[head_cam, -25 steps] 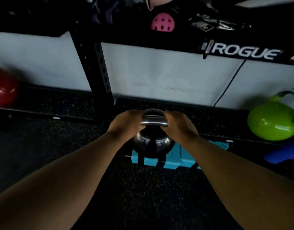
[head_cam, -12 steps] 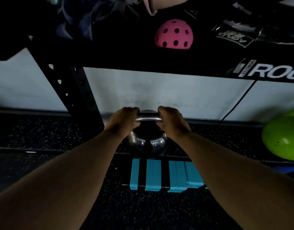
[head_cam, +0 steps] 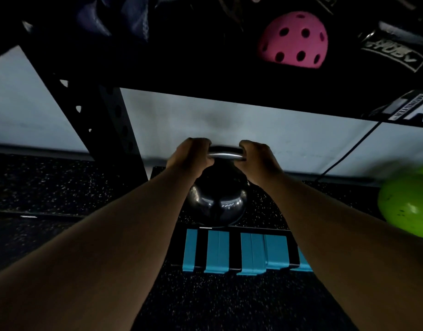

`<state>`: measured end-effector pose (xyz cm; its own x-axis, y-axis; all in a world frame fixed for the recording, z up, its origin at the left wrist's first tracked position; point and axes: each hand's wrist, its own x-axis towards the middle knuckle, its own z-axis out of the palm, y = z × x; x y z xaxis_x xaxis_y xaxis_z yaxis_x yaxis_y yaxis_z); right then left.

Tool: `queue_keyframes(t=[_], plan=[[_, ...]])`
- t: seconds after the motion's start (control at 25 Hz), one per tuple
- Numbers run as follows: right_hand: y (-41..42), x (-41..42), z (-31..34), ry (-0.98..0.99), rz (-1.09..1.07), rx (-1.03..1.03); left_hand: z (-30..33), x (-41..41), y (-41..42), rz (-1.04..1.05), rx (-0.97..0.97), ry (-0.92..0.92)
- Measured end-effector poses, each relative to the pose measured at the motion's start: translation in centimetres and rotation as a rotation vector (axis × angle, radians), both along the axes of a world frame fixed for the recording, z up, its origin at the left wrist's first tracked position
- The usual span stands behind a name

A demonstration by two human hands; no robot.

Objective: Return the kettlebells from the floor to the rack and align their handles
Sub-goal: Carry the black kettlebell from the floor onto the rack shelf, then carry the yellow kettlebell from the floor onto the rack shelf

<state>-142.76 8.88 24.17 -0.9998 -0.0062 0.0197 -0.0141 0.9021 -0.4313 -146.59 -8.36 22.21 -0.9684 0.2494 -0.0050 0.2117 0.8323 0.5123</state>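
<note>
A shiny dark metal kettlebell [head_cam: 216, 206] is at the middle of the head view, over the speckled black lower shelf [head_cam: 62, 187] of the rack. My left hand [head_cam: 189, 156] grips the left end of its steel handle and my right hand [head_cam: 258, 158] grips the right end. The handle runs left to right. Whether the bell's base touches the shelf is unclear. A green kettlebell [head_cam: 408, 206] sits on the same shelf at the far right, partly cut off by the frame edge.
A black perforated rack upright [head_cam: 112, 130] stands just left of the dark kettlebell. The upper shelf overhead holds a pink holed ball [head_cam: 293, 39] and dark gear. Blue blocks [head_cam: 241, 252] sit under the shelf's front edge. A black cable [head_cam: 349, 151] runs down the white wall.
Both hands have carried the dark kettlebell forward and up from in front of the rack to over the lower shelf, past the blue blocks. My view has closed in on the rack.
</note>
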Motion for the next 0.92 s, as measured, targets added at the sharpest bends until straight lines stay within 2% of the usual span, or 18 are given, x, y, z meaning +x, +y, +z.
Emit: queue_keyframes(t=[0.2,0.28,0.36,0.44,0.56,0.8,0.92], plan=[[0.3,-0.8,0.5,-0.102,0.053,0.110,-0.2,0.0,-0.1,0.013,0.088,-0.026],[0.3,-0.2,1.1,-0.116,0.093,0.136,-0.1,0.6,-0.3,-0.001,0.214,-0.078],[-0.4,1.0,1.9,-0.060,0.184,0.219,-0.2,1.8,-1.7,0.044,0.361,-0.157],[-1.7,1.9,3.3,0.035,0.298,0.318,-0.5,3.8,-4.3,0.127,0.389,-0.163],[-4.6,2.9,5.2,0.111,0.438,0.340,-0.8,7.9,-9.0,0.182,0.286,-0.224],[-14.5,9.4,3.0,-0.055,0.768,0.249,-0.9,20.9,-18.7,0.158,-0.119,-0.465],[-20.2,15.7,0.2,-0.184,0.873,0.262,-2.6,29.8,-23.6,0.220,-0.219,-0.629]])
